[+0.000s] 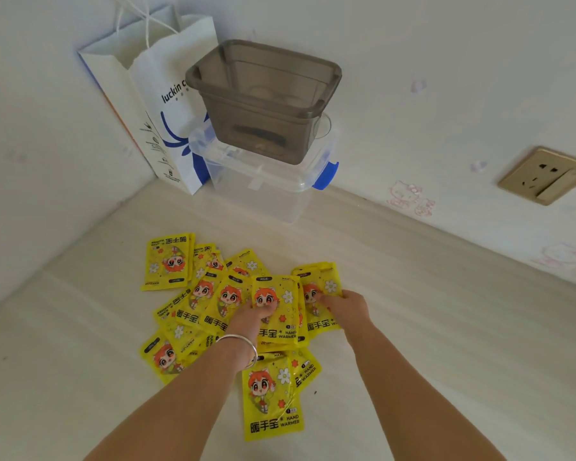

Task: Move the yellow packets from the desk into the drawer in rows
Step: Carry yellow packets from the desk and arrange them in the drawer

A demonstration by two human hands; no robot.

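You have the packets (pixel 226 314) spread in an overlapping heap on the counter (pixel 413 327) in front of you. Your left hand (pixel 251 317) rests on the middle of the heap, your right hand (pixel 346 306) on its right edge. Behind the heap, in the corner, a bin (pixel 263 98) sits on a lidded box (pixel 263 184), with a paper bag (pixel 153 104) to their left. A wall socket (pixel 546 174) is off to the right.

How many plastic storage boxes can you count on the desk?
2. The grey tub sits on the clear lidded box, at the back by the wall. Others may be hidden behind them.
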